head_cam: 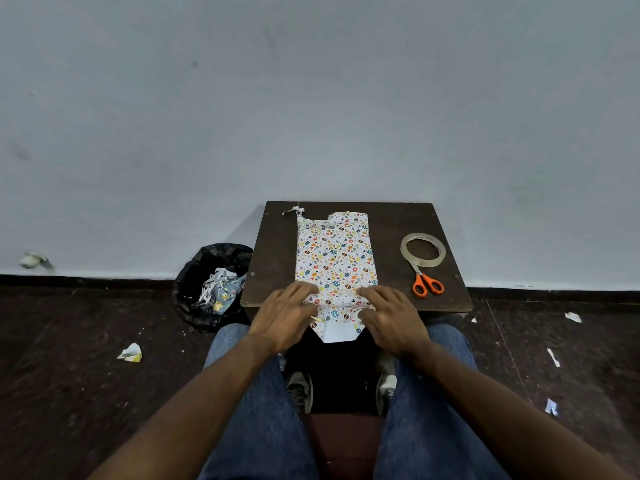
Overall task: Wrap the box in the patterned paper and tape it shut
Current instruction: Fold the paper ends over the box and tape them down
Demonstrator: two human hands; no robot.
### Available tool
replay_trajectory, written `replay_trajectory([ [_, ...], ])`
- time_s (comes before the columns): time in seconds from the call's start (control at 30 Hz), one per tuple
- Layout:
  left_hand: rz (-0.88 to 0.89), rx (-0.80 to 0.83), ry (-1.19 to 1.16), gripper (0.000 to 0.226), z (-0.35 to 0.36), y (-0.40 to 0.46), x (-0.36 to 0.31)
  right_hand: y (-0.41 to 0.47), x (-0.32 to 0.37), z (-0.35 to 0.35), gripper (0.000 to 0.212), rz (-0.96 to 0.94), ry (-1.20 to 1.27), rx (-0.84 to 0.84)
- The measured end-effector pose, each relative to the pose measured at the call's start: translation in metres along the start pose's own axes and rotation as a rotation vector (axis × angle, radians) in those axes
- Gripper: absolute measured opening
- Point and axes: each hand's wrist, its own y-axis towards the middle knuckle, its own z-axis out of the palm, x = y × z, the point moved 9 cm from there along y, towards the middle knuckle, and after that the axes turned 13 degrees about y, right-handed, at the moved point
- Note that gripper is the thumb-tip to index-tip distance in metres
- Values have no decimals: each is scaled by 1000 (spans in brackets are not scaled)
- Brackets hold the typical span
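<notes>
Long box wrapped in white, colourfully patterned paper (335, 261) on the dark wooden counter (391, 220), long axis running away from the flat-fingered left hand (284, 315) and right hand (391, 318) pressing its near end, where a white flap overhangs the counter edge, with bare counter either side.

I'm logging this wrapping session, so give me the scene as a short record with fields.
package: box in patterned paper, lying on the table
near end: flap hangs over table edge
left hand: fingers on near left corner
right hand: fingers on near right corner
tape roll: right of package
scissors: orange handles, beside the tape
bin: floor, left of table
</notes>
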Motion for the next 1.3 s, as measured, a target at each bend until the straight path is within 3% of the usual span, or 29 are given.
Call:
replay_trajectory([
  [0.2,212,-15,117,5,-3,-5,-14,-13,6,11,23,-220,-90,88],
  [0.5,357,5,165,6,-2,-1,-22,-8,21,13,34,-437,-206,141],
  [0.87,419,56,199,18,5,-1,-22,-8,19,21,33,-366,-193,181],
  [1.3,251,16,112,17,9,-2,-20,-7,18,20,34,-292,-156,182],
])
